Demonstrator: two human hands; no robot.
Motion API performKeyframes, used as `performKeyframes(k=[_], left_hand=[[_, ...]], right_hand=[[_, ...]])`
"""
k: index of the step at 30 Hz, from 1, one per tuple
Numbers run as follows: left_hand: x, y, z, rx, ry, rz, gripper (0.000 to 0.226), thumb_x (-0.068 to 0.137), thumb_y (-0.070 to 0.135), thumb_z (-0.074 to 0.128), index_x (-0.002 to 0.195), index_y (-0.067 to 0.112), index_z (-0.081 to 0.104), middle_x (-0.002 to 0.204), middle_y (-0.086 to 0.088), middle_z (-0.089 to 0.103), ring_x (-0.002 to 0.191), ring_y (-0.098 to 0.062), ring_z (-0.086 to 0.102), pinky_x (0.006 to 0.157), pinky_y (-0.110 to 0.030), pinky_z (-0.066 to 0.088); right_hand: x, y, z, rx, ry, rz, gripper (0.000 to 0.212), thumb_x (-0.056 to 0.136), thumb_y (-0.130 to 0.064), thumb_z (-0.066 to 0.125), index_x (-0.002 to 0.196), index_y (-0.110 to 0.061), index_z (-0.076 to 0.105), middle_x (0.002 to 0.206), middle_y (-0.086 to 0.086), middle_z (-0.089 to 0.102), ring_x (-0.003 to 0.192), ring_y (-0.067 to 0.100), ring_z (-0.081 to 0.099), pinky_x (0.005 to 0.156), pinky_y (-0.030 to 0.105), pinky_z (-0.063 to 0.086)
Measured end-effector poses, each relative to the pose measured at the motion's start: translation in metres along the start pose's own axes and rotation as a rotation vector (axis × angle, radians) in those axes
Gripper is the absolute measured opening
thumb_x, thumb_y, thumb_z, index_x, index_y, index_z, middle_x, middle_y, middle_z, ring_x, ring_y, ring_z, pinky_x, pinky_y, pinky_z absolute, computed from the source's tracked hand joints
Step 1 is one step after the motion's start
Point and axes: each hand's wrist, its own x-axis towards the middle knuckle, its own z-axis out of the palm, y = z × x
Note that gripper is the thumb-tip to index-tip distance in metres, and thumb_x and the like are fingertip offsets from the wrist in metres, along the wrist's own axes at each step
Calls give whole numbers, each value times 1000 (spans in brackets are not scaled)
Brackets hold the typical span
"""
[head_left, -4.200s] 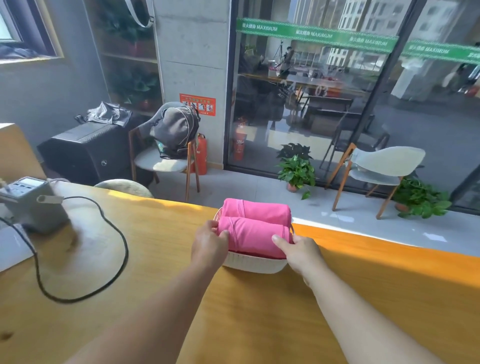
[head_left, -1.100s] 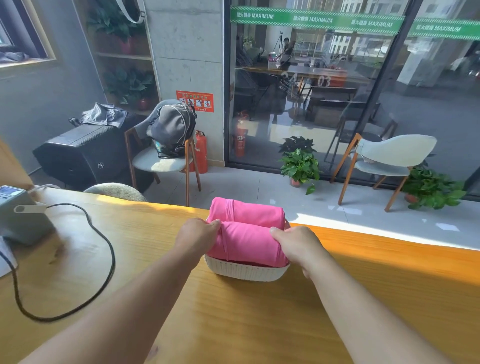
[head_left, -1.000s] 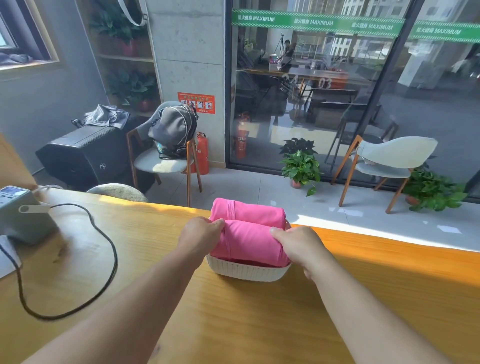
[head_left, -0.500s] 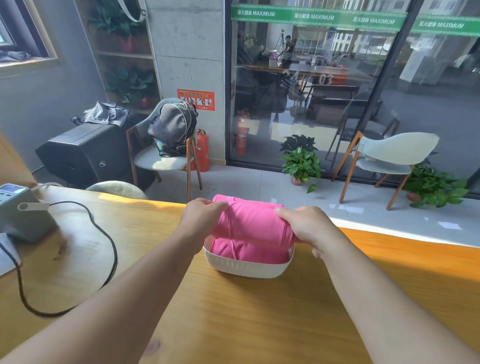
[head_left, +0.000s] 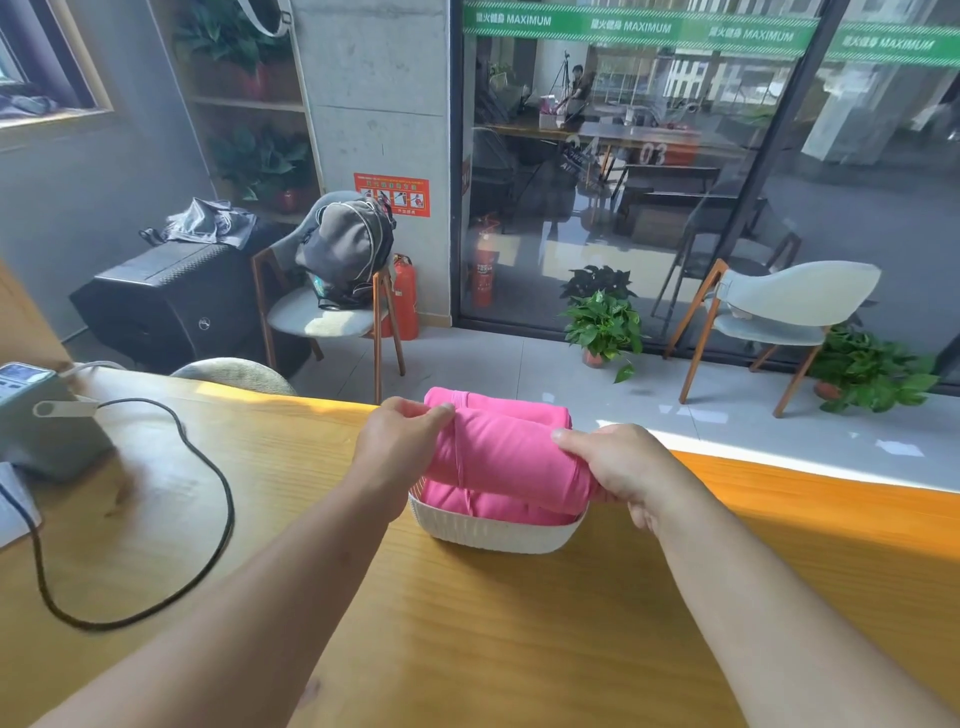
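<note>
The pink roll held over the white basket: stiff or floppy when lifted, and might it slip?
Probably floppy: the pink roll dents where the left hand and right hand grip its ends, so held by one end it would likely sag or unroll. Likely light, being only rolled cloth. Unlikely to slip: fabric bunches under the fingers.

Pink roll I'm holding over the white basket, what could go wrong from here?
1. The left hand and right hand grip the pink roll only at its ends, so its middle might sag or the cloth unroll.
2. It sits close against the far roll and the lower roll in the white basket; dragging it could pull those loose.
3. The basket stands near the far edge of the table, so a snag might shove it off.
</note>
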Motion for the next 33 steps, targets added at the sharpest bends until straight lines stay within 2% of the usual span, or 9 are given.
performKeyframes(k=[3,8,11,15,18,22,27,30,33], left_hand=[[-8,4,-2,-22,74,52,32,90,44,63,95,14,58,87,-1,61,76,-11,54,59,-28,38],[-15,3,-2,-82,115,93,26,88,38,67,89,14,60,84,-2,62,73,-14,55,57,-25,39],[-17,-6,-1,-95,78,106,19,87,31,70,89,14,60,83,0,61,73,-13,55,59,-25,41],[-23,-34,2,-31,-9,58,12,88,28,69,93,19,62,88,-3,65,78,-15,60,62,-25,47],[-24,-43,2,5,13,83,23,89,38,67,102,20,60,95,3,64,85,-10,61,64,-23,48],[-16,-42,5,104,20,44,49,88,48,65,127,20,56,109,3,63,98,-17,60,81,-35,54],[-5,-40,7,164,18,7,45,90,48,59,121,16,64,99,4,63,96,-18,58,80,-35,52],[-2,-37,5,151,52,7,42,93,45,57,123,15,61,112,-3,64,97,-18,55,80,-33,48],[4,-33,3,146,91,2,43,95,43,55,127,14,59,125,-6,62,102,-21,55,85,-35,49]], right_hand=[[-6,-2,-4,39,8,-27,36,77,-29,75,91,4,69,78,14,69,70,27,62,88,54,54],[-15,-2,-4,78,82,-150,12,83,-19,75,88,-15,65,90,6,70,83,22,66,77,40,57],[-16,11,3,57,107,-215,19,82,-15,75,94,-18,61,93,-1,66,86,17,64,67,28,51],[-16,46,19,-48,101,-235,37,70,-8,79,97,-21,57,96,-4,64,90,17,61,73,26,48],[-11,50,23,-88,112,-253,39,69,-13,80,99,-22,58,100,-2,65,92,16,61,80,31,50],[-8,41,15,60,111,-143,30,82,-35,75,104,-21,60,101,-2,64,93,18,62,78,35,49],[-1,39,17,-12,53,-89,40,92,-41,64,125,-18,62,117,1,64,107,20,59,82,29,43],[5,38,13,-13,44,-66,30,91,-49,61,105,-22,66,113,0,67,106,21,61,87,33,47],[14,35,8,9,99,-32,51,89,-60,53,82,-12,67,91,6,71,94,32,65,88,45,52]])
